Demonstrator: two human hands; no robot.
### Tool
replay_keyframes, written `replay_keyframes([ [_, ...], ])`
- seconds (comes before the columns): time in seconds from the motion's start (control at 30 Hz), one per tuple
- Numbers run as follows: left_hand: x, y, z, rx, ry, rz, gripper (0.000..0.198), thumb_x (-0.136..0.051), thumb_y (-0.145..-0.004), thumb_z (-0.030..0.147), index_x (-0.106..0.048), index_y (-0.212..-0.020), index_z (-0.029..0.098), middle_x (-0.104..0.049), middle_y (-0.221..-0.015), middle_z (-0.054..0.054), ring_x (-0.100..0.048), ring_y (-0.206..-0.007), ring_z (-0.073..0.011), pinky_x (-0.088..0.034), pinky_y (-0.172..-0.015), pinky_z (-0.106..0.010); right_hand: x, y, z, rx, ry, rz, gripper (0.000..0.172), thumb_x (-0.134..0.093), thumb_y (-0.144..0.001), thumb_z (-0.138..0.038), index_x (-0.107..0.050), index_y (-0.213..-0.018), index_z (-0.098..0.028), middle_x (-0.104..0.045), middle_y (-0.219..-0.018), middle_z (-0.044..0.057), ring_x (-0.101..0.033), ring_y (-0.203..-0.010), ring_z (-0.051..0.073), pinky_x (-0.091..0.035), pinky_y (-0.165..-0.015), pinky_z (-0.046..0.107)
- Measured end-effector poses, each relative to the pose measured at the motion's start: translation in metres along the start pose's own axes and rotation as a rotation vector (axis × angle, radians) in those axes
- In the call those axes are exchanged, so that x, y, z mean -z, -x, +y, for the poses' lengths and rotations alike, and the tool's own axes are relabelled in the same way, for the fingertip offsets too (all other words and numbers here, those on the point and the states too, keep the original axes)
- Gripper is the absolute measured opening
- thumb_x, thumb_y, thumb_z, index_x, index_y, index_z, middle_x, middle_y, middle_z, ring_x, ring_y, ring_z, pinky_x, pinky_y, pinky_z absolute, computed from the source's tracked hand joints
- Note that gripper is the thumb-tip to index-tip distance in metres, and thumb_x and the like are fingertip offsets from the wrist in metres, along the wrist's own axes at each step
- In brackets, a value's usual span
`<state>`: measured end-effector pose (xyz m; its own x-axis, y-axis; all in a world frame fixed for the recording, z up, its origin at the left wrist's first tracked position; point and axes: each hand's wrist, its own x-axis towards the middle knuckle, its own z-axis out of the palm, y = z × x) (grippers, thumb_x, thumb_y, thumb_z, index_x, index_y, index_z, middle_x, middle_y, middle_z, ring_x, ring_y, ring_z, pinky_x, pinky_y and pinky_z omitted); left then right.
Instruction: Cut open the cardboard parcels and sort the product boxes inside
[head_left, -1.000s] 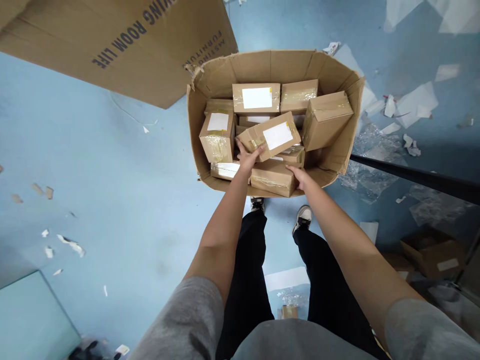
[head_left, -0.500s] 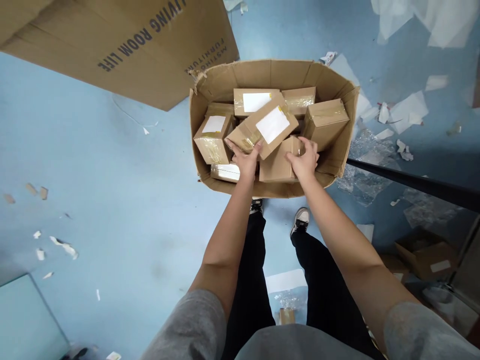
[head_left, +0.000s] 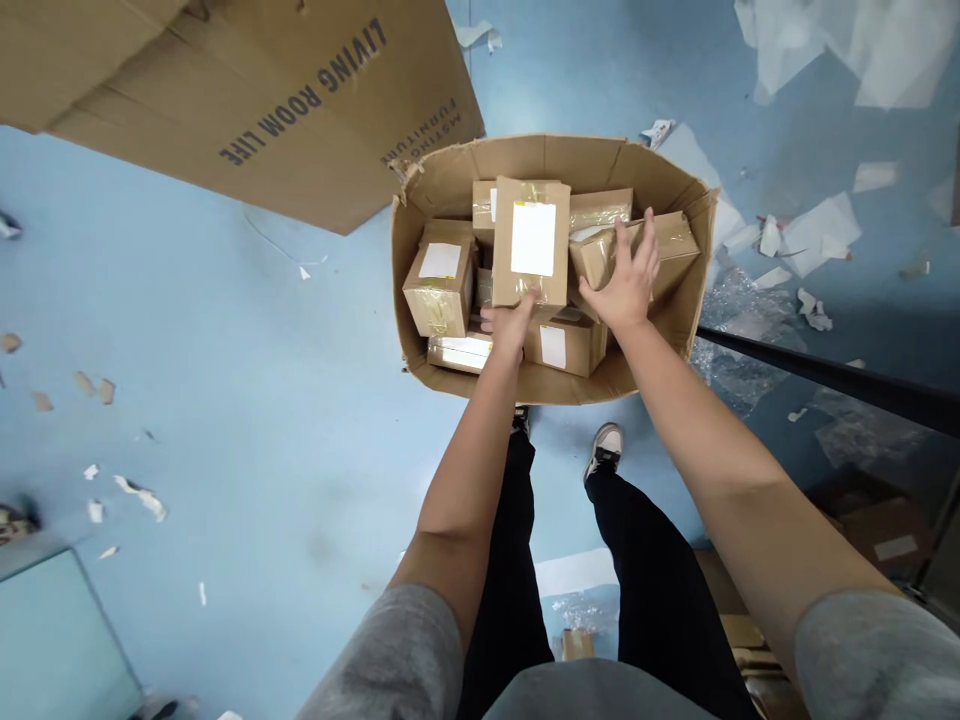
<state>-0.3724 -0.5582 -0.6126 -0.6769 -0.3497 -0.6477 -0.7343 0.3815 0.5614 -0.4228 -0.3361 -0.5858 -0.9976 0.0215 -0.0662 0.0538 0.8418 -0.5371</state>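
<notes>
A large open carton (head_left: 551,155) stands in front of me with several small taped cardboard boxes inside. My left hand (head_left: 511,325) grips the near end of a small cardboard box (head_left: 559,240) with a white label, its thumb against the labelled side. That box lies on top of the others, lengthwise away from me. To the right, my right hand (head_left: 630,285) has its fingers spread against a tilted cardboard box (head_left: 596,257), partly hiding it. Below my hands rests another labelled box (head_left: 577,345); a taped box (head_left: 439,285) fills the left end.
A big printed carton (head_left: 322,120) stands at the upper left. Bubble wrap (head_left: 739,330), paper sheets (head_left: 821,230) and scraps lie on the blue floor to the right. A dark bar (head_left: 825,375) runs out from the carton's right side. My shoes are just below its near edge.
The labelled box in my left hand has turned from slanted to nearly straight. My right hand has moved up and right, its fingers spreading; a labelled box now shows where it gripped a plain one.
</notes>
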Motion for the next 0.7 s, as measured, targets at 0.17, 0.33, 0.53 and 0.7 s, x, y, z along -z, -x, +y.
replay_keyframes([
  [0.17, 0.021, -0.004, 0.007, -0.014, 0.127, -0.019, 0.086, -0.066, -0.102, 0.074, -0.049, -0.166, 0.018, -0.060, -0.165, -0.020, -0.052, -0.160, -0.0373, -0.040, -0.133, -0.050, 0.009, 0.021, -0.021, -0.057, -0.060, 0.104, 0.093, -0.074, -0.098, -0.049, -0.028, -0.178, -0.032, -0.012, -0.188, 0.012, 0.005, -0.173, 0.052, -0.020, -0.131, 0.085],
  [0.33, 0.021, -0.023, 0.007, 0.015, 0.232, -0.066, 0.072, -0.072, -0.103, 0.062, -0.058, -0.158, 0.018, -0.073, -0.152, -0.016, -0.065, -0.147, -0.0341, -0.048, -0.127, -0.046, -0.006, 0.045, -0.023, -0.075, -0.153, -0.006, 0.094, -0.075, -0.098, -0.058, -0.032, -0.177, -0.030, -0.026, -0.182, 0.017, -0.003, -0.173, 0.053, -0.027, -0.129, 0.083],
  [0.53, 0.019, -0.036, -0.001, 0.100, 0.189, -0.126, 0.073, -0.069, -0.105, 0.060, -0.053, -0.162, 0.016, -0.072, -0.152, -0.018, -0.062, -0.150, -0.0367, -0.048, -0.127, -0.047, -0.037, 0.045, 0.033, -0.266, -0.189, -0.070, 0.086, -0.061, -0.106, -0.065, -0.032, -0.178, -0.029, -0.048, -0.162, 0.020, -0.045, -0.159, 0.045, -0.042, -0.129, 0.070],
  [0.7, 0.053, -0.028, 0.014, -0.248, -0.160, 0.079, 0.071, -0.071, -0.101, 0.059, -0.056, -0.161, 0.025, -0.055, -0.170, -0.013, -0.038, -0.167, -0.0398, -0.030, -0.139, -0.056, -0.055, 0.028, 0.034, -0.271, -0.201, -0.115, 0.096, -0.066, -0.103, -0.070, -0.030, -0.178, -0.023, -0.041, -0.170, 0.025, -0.040, -0.162, 0.045, -0.037, -0.132, 0.067],
])
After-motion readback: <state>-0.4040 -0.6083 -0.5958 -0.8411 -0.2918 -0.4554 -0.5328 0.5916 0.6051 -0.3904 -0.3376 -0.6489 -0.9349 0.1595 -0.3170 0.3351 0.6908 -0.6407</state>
